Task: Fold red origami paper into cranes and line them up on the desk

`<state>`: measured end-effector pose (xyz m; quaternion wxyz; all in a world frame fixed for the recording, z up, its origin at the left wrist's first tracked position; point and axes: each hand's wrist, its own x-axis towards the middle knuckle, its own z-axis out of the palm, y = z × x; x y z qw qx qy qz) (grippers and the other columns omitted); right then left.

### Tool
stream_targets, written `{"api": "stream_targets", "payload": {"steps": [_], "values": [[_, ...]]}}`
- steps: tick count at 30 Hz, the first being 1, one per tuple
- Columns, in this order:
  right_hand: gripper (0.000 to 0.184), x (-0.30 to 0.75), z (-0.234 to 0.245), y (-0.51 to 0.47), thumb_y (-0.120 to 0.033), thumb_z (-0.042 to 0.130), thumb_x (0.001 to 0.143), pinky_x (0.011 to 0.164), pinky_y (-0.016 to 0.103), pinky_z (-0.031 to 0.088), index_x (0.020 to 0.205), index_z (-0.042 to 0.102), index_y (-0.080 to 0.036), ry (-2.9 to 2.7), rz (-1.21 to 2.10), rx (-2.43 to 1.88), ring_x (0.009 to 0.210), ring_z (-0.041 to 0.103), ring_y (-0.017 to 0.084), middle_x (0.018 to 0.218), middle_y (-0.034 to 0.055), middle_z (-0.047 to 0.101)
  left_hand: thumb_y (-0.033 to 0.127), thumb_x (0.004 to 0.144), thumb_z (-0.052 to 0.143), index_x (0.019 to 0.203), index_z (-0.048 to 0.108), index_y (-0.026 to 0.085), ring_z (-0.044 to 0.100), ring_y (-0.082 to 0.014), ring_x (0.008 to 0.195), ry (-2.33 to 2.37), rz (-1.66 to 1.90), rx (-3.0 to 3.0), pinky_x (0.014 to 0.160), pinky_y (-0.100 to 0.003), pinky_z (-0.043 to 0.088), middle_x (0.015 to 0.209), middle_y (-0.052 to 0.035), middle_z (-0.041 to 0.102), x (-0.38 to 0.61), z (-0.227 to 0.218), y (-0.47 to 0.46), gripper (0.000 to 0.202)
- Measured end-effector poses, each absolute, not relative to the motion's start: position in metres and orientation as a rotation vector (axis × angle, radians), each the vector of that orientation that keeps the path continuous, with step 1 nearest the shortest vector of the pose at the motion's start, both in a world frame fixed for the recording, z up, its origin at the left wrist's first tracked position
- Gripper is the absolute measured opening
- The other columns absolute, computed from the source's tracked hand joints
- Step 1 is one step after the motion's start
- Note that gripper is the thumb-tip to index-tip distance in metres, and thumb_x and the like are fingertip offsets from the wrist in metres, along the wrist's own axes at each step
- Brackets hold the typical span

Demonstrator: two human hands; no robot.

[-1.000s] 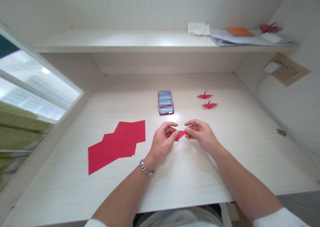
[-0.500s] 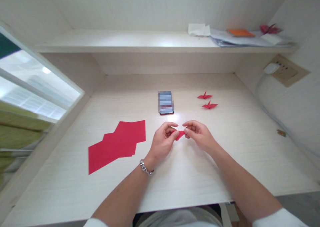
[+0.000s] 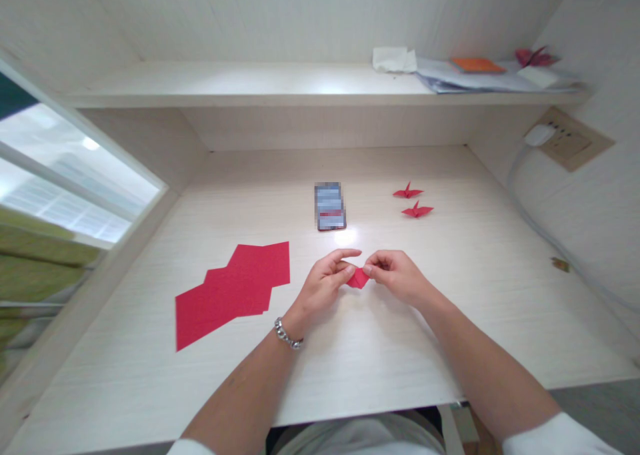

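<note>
Between my hands is a small folded piece of red paper [image 3: 359, 279], its lower edge coming to a point. My left hand [image 3: 325, 278] pinches its left side with the thumb in front, the index finger stretched out above. On the other side, my right hand [image 3: 395, 269] grips the paper's upper right corner between thumb and fingertips. The fingers behind the paper are partly hidden. Several overlapping red paper sheets [image 3: 240, 281] lie flat to the left. Beyond my right hand sit two folded red paper cranes, one [image 3: 408, 191] behind the other [image 3: 417, 210].
A phone [image 3: 330, 206] with a blurred screen lies past my hands. Above the desk, a shelf [image 3: 225, 81] carries papers, an orange pad [image 3: 477, 65] and a dark red folded paper shape [image 3: 536, 57]. A white plug [image 3: 540, 135] sits in the right wall socket, its cable trailing down.
The folded red paper has turned and shows a wider face with a point downward. My right hand's index finger has curled in, and both hands have shifted slightly toward me.
</note>
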<state>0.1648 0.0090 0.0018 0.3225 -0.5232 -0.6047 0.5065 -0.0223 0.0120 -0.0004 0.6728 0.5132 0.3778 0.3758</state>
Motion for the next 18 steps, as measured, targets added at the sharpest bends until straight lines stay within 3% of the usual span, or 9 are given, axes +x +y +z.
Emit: {"api": "stream_targets", "payload": {"steps": [18], "values": [[0.015,0.1610,0.0029,0.0053,-0.026,0.058,0.080,0.053,0.022,0.033,0.076,0.066,-0.014,-1.743,1.290,-1.359,0.058,0.048,0.011,0.064,-0.0006,0.059,0.020,0.085,0.056,0.100,0.057,0.016,0.059,-0.0132,0.071,0.952,0.853,1.528,0.065,-0.025,0.045,0.079,-0.0031,0.063,-0.0203,-0.0002,0.0093,0.016]]}}
